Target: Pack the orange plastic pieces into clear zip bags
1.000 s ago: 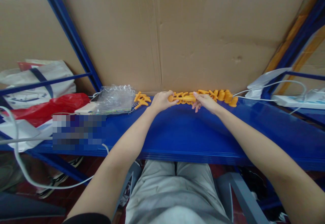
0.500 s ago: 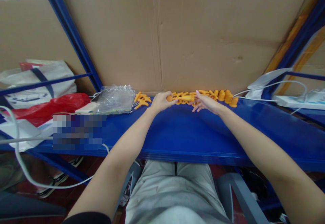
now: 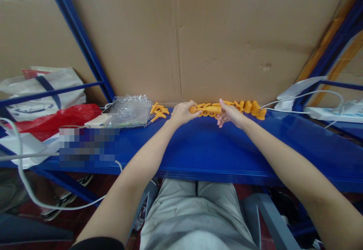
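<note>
Our left hand point(image 3: 181, 113) and right hand point(image 3: 230, 114) each grasp an end of the orange part point(image 3: 206, 109); pulling carelessly could scatter the loose pieces point(image 3: 251, 107) at right.

The shelf point(image 3: 210, 148) is blue painted metal, smooth and glossy, with soft reflections. The backing point(image 3: 227, 42) is brown cardboard, matt, creased and dented. The orange parts point(image 3: 241, 106) look like smooth matt plastic. The clear bag point(image 3: 129, 110) is thin crinkled plastic film, shiny. The red bag point(image 3: 56, 118) is glossy plastic. The trousers point(image 3: 195, 216) are pale matt cloth.
</note>
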The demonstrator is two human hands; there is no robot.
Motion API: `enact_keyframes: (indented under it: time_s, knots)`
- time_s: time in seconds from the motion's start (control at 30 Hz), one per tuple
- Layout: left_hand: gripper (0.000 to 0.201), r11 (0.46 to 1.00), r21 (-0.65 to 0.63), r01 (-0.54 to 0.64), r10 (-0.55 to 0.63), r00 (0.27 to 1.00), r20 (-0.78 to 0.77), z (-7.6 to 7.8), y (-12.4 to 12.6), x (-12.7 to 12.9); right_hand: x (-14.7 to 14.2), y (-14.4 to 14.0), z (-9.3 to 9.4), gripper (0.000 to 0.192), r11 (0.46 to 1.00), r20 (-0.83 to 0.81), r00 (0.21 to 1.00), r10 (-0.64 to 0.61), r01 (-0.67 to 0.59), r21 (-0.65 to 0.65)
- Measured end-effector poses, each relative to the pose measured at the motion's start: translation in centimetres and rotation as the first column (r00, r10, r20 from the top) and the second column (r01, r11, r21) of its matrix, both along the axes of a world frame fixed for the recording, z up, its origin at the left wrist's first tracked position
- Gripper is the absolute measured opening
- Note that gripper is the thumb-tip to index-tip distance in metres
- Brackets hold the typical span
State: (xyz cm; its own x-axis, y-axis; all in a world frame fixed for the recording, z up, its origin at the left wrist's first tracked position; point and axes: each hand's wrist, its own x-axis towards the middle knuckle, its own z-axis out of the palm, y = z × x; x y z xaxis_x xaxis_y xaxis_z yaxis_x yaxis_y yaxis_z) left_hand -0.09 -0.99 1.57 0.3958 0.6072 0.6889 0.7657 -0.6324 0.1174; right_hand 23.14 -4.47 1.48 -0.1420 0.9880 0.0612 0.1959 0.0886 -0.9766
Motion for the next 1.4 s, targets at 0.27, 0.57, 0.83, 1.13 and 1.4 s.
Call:
enact_keyframes:
  time_s: [0.27, 0.57, 0.83, 1.13, 1.4]
  knots:
    - [0.031, 0.999, 0.023, -0.025, 0.025, 1.000, -0.009, -0.6, 0.7, -0.2, 0.9, -0.1, 0.0, 0.048, 0.993, 0.033, 0.995, 0.097, -0.099, 0.060]
    - [0.032, 0.999, 0.032, -0.012, 0.013, 1.000, -0.028, -0.3, 0.0, 0.3, -0.3, -0.4, 0.4, 0.042, 0.995, -0.029, 0.998, -0.050, 0.053, 0.089]
    - [0.032, 0.999, -0.009, -0.042, 0.042, 0.999, -0.012, -0.2, 0.0, 0.2, 0.2, -0.8, 1.0, 0.055, 0.999, -0.014, 0.999, -0.035, 0.035, 0.027]
    - [0.033, 0.996, -0.061, -0.065, 0.065, 0.998, -0.008, -0.1, -0.1, 0.0, 1.0, -0.7, 0.8, 0.036, 0.996, 0.024, 0.999, 0.025, -0.027, 0.084]
    - [0.042, 0.989, -0.137, -0.048, 0.047, 0.999, -0.010, 0.0, -0.4, 0.2, 1.2, 0.3, 0.2, 0.035, 0.970, -0.008, 1.000, -0.012, 0.014, 0.242]
